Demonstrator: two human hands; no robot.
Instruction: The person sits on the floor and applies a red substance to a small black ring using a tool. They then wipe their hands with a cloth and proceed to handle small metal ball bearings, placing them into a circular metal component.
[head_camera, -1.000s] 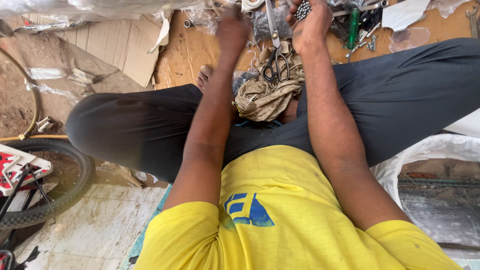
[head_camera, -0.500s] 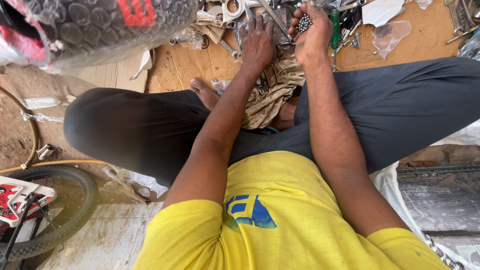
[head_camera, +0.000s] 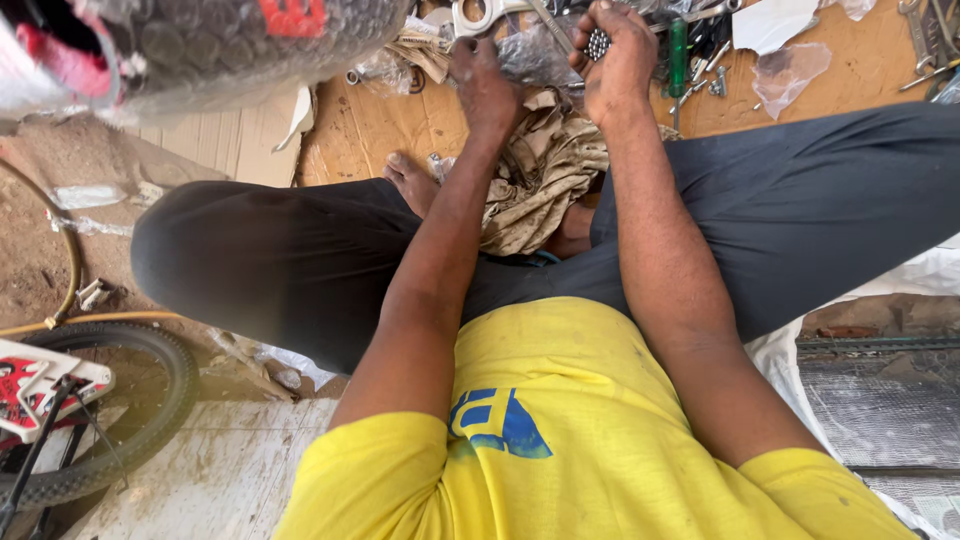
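Note:
I sit cross-legged in dark trousers with both arms stretched forward over a crumpled tan rag (head_camera: 545, 170) in my lap. My right hand (head_camera: 615, 65) is closed around a small round metal part with a studded face (head_camera: 598, 42), held up near the tools. My left hand (head_camera: 485, 85) hangs just beside it with its back to me, fingers curled down onto clear plastic wrap (head_camera: 535, 55); what those fingers grip is hidden. A thin metal rod (head_camera: 555, 30) runs between the two hands.
Loose tools lie on the cardboard (head_camera: 370, 120) ahead: a ring spanner (head_camera: 480, 15), a green-handled screwdriver (head_camera: 678, 55), bolts and scraps of plastic. A bubble-wrapped red and black object (head_camera: 200, 45) fills the top left. A bicycle wheel (head_camera: 110, 400) stands at the lower left.
The view has dropped, so both hands sit lower in the picture. The bubble-wrapped object has come into view at the top left. The right hand still holds the studded part.

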